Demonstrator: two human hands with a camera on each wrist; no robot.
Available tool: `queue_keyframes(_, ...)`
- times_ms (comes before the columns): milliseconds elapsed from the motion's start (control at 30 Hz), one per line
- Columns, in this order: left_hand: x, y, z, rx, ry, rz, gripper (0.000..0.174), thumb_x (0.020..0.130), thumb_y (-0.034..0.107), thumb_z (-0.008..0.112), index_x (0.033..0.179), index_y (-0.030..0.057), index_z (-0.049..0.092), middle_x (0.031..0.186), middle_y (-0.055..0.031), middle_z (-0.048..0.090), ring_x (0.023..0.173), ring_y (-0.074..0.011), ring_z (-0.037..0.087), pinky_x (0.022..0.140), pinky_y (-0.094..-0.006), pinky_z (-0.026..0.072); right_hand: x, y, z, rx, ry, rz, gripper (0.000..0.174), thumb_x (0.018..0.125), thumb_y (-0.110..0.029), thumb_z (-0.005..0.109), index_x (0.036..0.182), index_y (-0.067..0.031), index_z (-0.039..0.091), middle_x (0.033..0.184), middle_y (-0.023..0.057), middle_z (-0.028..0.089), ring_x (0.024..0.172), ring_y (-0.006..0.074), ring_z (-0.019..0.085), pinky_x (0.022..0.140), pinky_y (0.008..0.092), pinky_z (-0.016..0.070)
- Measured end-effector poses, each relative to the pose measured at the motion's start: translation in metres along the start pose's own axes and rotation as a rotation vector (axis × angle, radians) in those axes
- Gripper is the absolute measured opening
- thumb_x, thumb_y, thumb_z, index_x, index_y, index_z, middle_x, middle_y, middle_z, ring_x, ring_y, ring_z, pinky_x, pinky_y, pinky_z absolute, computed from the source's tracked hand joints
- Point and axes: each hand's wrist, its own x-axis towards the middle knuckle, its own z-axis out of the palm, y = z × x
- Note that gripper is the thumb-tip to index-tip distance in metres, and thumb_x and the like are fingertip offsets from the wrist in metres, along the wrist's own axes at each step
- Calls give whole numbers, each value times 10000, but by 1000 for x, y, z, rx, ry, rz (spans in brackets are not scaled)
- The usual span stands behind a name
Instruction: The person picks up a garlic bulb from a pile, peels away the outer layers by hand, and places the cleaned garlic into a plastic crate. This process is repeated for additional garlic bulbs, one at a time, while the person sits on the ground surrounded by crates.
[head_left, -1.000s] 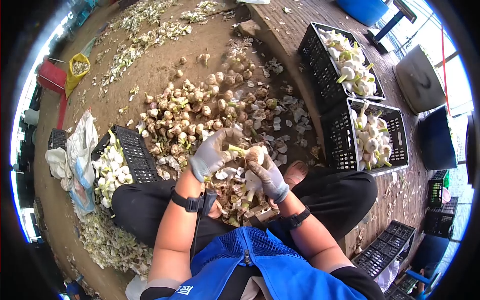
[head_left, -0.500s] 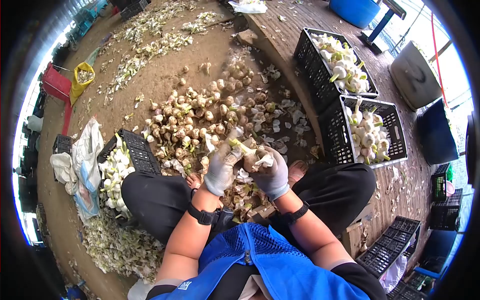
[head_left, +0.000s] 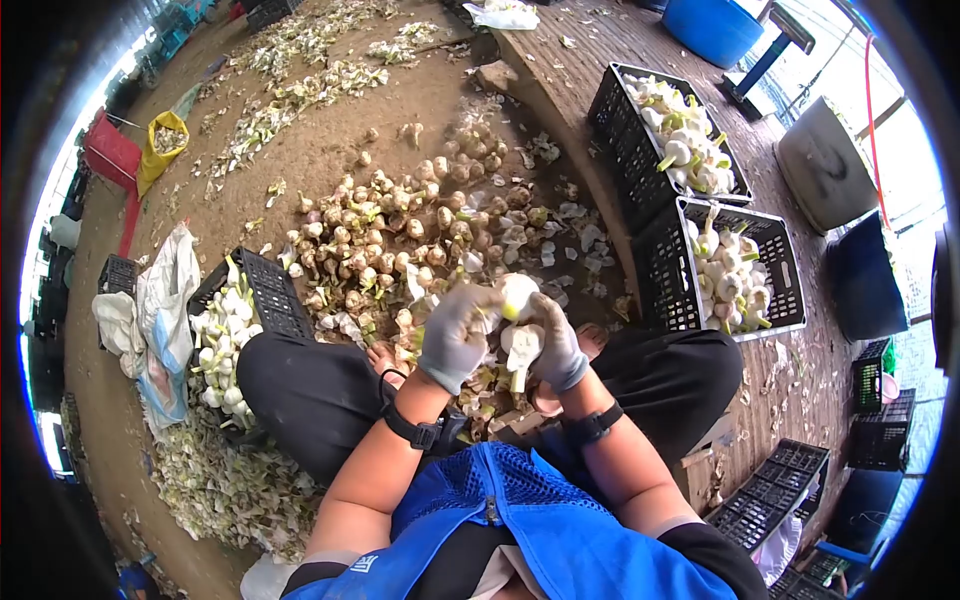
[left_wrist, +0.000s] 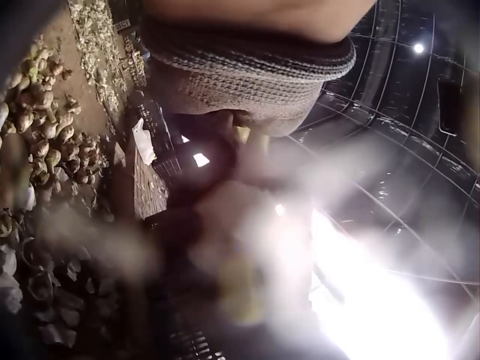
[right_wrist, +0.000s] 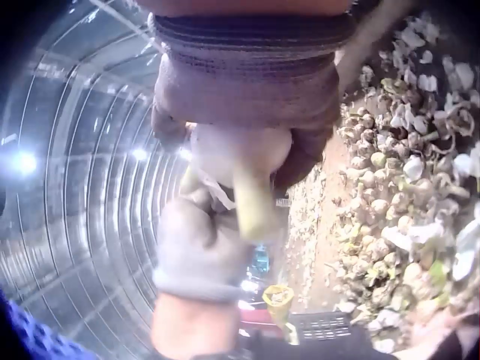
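A whitish garlic bulb [head_left: 518, 297] is held in the gloved fingers of my right hand [head_left: 558, 345], in front of my body. The right wrist view shows its thick pale stem [right_wrist: 253, 210] pointing towards my left hand [head_left: 460, 338]. That gloved hand is close at the bulb's left side with curled fingers, pinching a thin strip of garlic skin [right_wrist: 219, 193]. Below the hands, a peeled bulb [head_left: 522, 345] lies with its stem towards me. The left wrist view is blurred and glaring, with the glove cuff [left_wrist: 247, 82] across its top.
Unpeeled garlic [head_left: 375, 235] is heaped ahead on the dirt floor among loose skins. Peeled bulbs fill two black crates [head_left: 670, 265] on the wooden platform at right and another crate [head_left: 275, 295] at left. A skin pile [head_left: 220, 490] lies beside my left knee.
The bulb in my right hand has gone from brown-skinned to mostly white. It has been turned, and my left hand has moved slightly right, off the stem to the bulb's side.
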Motion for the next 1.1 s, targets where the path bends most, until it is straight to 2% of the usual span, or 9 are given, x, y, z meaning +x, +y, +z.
queue_keyframes(67,7,17,-1,-26,-121,39,308,686,-160,476,885,41,598,803,-66,601,704,-174,586,652,-294,481,8,3,4,65,53,16,419,958,-401,461,1177,-49,517,912,62,618,696,138,605,607,272,517)
queue_keyframes(167,6,3,-7,-309,-151,-90,297,732,-166,404,844,45,582,798,-50,603,729,-143,582,672,-269,482,-7,-22,6,-54,-147,253,376,947,-382,502,1150,-66,497,836,60,585,508,145,556,435,261,463)
queue_keyframes(400,-3,-50,-2,-354,-53,-346,300,700,-166,418,852,50,561,811,-37,603,758,-145,567,730,-261,483,-13,14,4,157,-493,574,479,902,-413,581,1158,-15,505,912,109,629,675,165,632,538,267,521)
queue_keyframes(533,-3,-69,-5,485,-372,-726,215,732,75,631,944,50,607,849,-122,638,811,-267,610,816,-334,485,-12,8,1,95,-673,551,542,896,-464,567,1183,-10,499,908,106,630,695,161,637,562,265,525)
queue_keyframes(600,1,-59,-14,783,-729,-963,508,736,220,708,1225,184,573,1199,-170,547,1111,-340,540,949,-385,448,-14,11,3,-56,-526,262,596,888,-530,542,1176,-9,511,923,102,630,730,155,636,616,261,524)
queue_keyframes(667,-12,-38,-17,916,-559,-589,666,731,170,716,1344,237,464,1363,-165,393,1226,-347,441,1008,-383,405,-10,-1,18,-407,-145,39,488,979,-460,392,1114,-23,562,923,58,630,736,131,606,682,257,487)
queue_keyframes(800,-10,-22,-14,-79,-426,-225,613,704,26,727,1267,136,513,1199,-115,519,1087,-281,522,970,-342,410,12,23,-12,-514,219,-42,449,999,-405,365,1052,-27,601,843,52,637,712,122,592,673,260,483)
queue_keyframes(933,-13,-24,0,124,-149,-58,289,754,25,703,1028,79,629,950,-91,628,917,-236,604,839,-323,469,13,35,-10,-552,379,-131,381,993,-314,396,980,6,602,781,49,635,697,117,591,632,255,483)
queue_keyframes(1100,-9,-23,-6,-731,177,-681,112,918,49,540,1007,41,606,920,-85,658,733,-141,640,697,-293,545,9,17,-19,132,223,-162,273,970,-298,453,900,-60,567,900,108,642,721,184,620,645,294,523)
